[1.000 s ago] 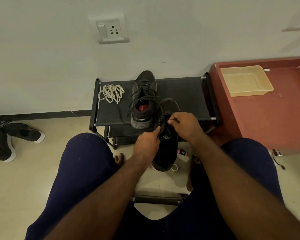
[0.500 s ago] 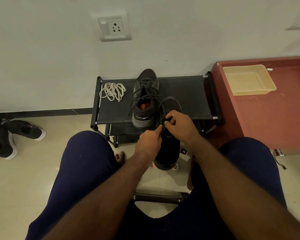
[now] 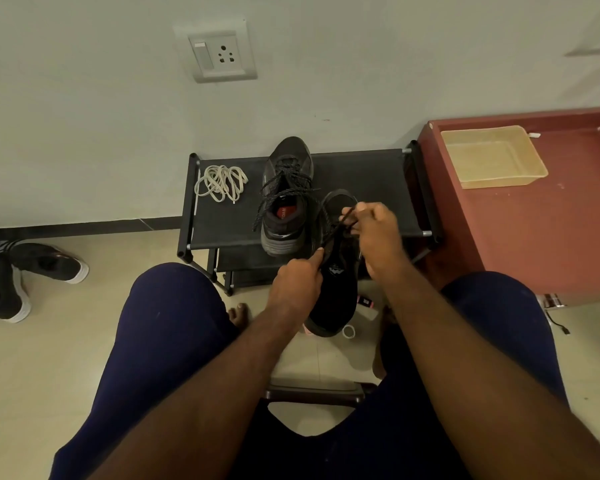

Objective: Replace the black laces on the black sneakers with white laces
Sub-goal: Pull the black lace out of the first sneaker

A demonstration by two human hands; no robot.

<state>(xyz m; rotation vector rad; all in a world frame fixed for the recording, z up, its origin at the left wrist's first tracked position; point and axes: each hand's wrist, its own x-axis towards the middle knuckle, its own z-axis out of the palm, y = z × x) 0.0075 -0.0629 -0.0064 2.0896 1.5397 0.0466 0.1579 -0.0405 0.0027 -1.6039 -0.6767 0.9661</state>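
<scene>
My left hand [image 3: 297, 284] grips the sneaker [image 3: 338, 296] at its near side. The fingers curl under it where I can't see them, and the thumb lies up by the tongue. My right hand [image 3: 376, 237] pinches the black lace [image 3: 335, 232] and holds it taut above the eyelets. Which eyelet it runs from is lost, black on black. The sneaker hangs between my knees, its toe overlapping the front edge of the rack [image 3: 368, 188] and its heel partly behind my left wrist. The second sneaker [image 3: 286, 202] stands on the rack just left of it, laced in black with the ends loose. The white laces [image 3: 222, 183] lie bundled on the rack's left end, apart from both sneakers. On the floor at left, a pair of shoes [image 3: 25, 275] is cut off by the frame edge. A tray [image 3: 499, 181] sits on the red cabinet [image 3: 551, 237] at right.
</scene>
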